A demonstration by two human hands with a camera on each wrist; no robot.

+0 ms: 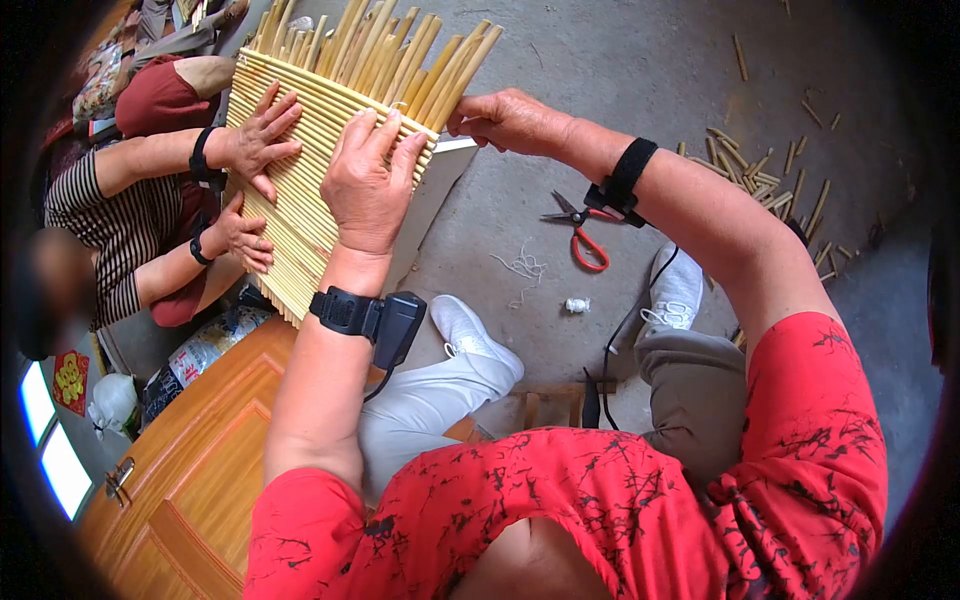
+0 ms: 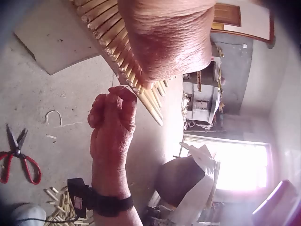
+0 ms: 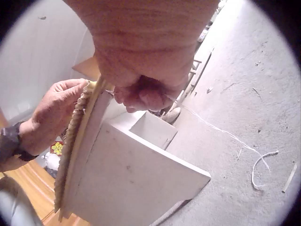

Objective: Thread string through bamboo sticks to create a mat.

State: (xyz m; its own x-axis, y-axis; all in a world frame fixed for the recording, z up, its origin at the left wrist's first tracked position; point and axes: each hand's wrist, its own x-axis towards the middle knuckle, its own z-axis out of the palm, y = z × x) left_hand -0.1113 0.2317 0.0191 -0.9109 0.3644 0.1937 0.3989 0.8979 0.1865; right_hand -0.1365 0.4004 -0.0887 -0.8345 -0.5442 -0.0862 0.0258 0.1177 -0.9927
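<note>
A mat of pale stalks (image 1: 300, 140) bound side by side slants up in front of me, with loose stalk ends (image 1: 400, 60) fanning out beyond its far edge. My left hand (image 1: 370, 190) rests on the mat near its right corner, fingertips and thumb pressing the last stalks. At that corner, my right hand (image 1: 510, 120) has curled fingers gripping a white string (image 3: 225, 133). The string's tail hangs from the fist in the right wrist view, and a short taut length runs to the mat edge in the left wrist view.
Another person's hands (image 1: 262, 140) lie on the mat's left part. A white board structure (image 3: 141, 174) stands beneath it. Red-handled scissors (image 1: 583, 235), a small white string bundle (image 1: 577, 305) and cut stalk pieces (image 1: 750, 170) lie on the floor. A wooden door panel (image 1: 200, 440) is at lower left.
</note>
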